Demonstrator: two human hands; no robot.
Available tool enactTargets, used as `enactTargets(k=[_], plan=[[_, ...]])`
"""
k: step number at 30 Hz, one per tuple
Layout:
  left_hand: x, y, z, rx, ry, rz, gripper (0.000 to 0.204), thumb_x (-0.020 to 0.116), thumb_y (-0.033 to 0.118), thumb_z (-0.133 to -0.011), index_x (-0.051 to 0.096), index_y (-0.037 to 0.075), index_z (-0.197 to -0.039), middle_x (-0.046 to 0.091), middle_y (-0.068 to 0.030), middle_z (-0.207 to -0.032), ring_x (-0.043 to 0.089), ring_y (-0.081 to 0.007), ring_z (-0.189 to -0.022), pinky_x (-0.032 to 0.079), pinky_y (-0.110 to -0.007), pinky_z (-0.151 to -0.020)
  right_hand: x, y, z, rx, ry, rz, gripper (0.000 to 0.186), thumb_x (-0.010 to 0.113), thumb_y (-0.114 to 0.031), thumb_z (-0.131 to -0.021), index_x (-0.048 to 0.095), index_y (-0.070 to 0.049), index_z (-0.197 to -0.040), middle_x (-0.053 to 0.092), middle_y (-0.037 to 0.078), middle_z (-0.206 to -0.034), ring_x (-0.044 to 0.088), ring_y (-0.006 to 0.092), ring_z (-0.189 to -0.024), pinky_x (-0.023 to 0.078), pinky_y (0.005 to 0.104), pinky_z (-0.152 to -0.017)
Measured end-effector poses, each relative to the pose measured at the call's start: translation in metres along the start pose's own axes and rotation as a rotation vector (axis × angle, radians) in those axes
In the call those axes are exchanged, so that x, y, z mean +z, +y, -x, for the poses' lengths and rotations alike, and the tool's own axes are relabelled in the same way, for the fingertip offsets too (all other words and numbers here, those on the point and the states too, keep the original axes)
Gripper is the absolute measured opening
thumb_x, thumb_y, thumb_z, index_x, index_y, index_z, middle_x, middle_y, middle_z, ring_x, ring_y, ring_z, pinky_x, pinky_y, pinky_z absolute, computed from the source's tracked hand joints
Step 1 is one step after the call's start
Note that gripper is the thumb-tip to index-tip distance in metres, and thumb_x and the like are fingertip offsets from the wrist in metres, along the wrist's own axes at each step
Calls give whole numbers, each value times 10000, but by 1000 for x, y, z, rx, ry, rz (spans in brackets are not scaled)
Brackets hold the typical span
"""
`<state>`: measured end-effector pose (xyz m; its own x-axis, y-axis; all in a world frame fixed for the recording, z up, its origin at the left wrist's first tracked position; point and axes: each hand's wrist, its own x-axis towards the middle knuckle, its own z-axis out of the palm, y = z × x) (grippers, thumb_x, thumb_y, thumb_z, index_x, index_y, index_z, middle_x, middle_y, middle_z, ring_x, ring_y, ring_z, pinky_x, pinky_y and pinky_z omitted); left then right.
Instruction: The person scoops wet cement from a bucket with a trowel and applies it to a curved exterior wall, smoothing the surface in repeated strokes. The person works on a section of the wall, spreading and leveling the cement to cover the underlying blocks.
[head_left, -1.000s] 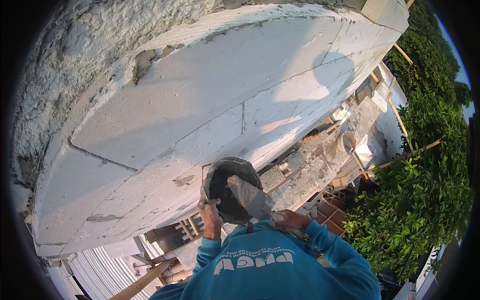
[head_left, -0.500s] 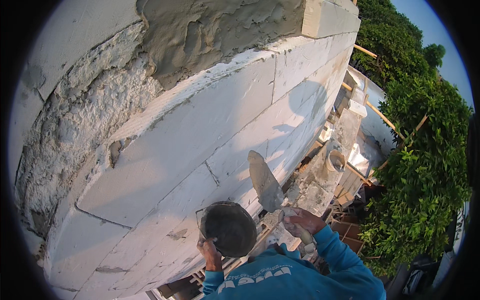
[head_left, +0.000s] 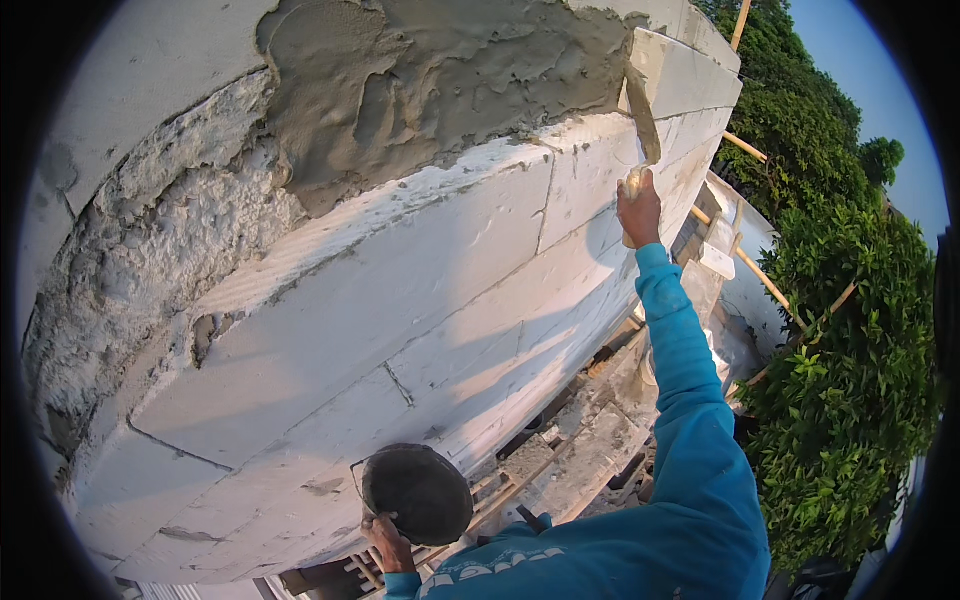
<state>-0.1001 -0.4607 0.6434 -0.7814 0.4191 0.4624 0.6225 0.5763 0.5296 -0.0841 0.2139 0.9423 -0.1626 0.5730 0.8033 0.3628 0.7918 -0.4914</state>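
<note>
My right hand is closed around the handle of a trowel, arm stretched up along the wall. The trowel's mortar-smeared blade points upward beside the end of a pale block, at the right end of the wet grey mortar. Low down, my left hand grips the edge of a black bucket with a wire handle. The bucket is held close to the white block wall; its inside is dark, and I cannot make out how full it is.
Rough, broken plaster covers the wall's left part. Below on the right lies a plank scaffold with rubble and bamboo poles. Leafy trees stand beyond it.
My right hand has raised the trowel from beside the bucket up to the mortar's right end. The bucket in my left hand has shifted down and left in view.
</note>
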Motion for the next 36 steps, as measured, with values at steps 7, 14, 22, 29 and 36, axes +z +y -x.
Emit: enactTargets(k=[7, 14, 22, 29, 36], plan=[[-11, 12, 10, -58, 19, -55, 193, 530, -69, -624, 580, -35, -807, 596, -259, -820, 535, -435, -830, 379, -492, -698, -33, -2, 73, -17, -255, 379, 599, 602, -93, -807, 395, 15, -1359, 584, 226, -1154, 613, 431, -950, 501, 502, -801], [15, -14, 14, -114, -28, 66, 91, 496, 39, -764, 542, -26, -809, 568, -232, -796, 530, -399, -814, 377, -460, -688, -148, -21, 18, -260, -359, 589, 509, 629, -114, -792, 476, -10, -1267, 647, 219, -1015, 635, 402, -882, 518, 475, -723], [34, -23, 21, -293, 78, 345, 160, 470, 89, -823, 585, -19, -798, 592, -191, -787, 525, -328, -787, 400, -420, -720, -126, -80, -77, -147, -769, 620, 371, 565, -147, -801, 497, 98, -1070, 652, 260, -802, 664, 354, -667, 535, 440, -606], [37, -37, 26, -188, 124, 230, 147, 524, 75, -754, 621, -19, -814, 604, -147, -791, 543, -277, -734, 431, -388, -673, -144, -169, -75, -272, -1000, 587, 320, 573, -212, -785, 559, 104, -833, 631, 179, -691, 643, 275, -562, 524, 405, -533], [31, -41, 24, -685, 131, 675, 185, 628, 71, -672, 594, -4, -838, 618, -192, -843, 559, -339, -841, 410, -444, -766, -158, -255, -25, -152, -1109, 591, 308, 559, -181, -841, 525, 111, -934, 634, 199, -698, 647, 279, -568, 514, 421, -530]])
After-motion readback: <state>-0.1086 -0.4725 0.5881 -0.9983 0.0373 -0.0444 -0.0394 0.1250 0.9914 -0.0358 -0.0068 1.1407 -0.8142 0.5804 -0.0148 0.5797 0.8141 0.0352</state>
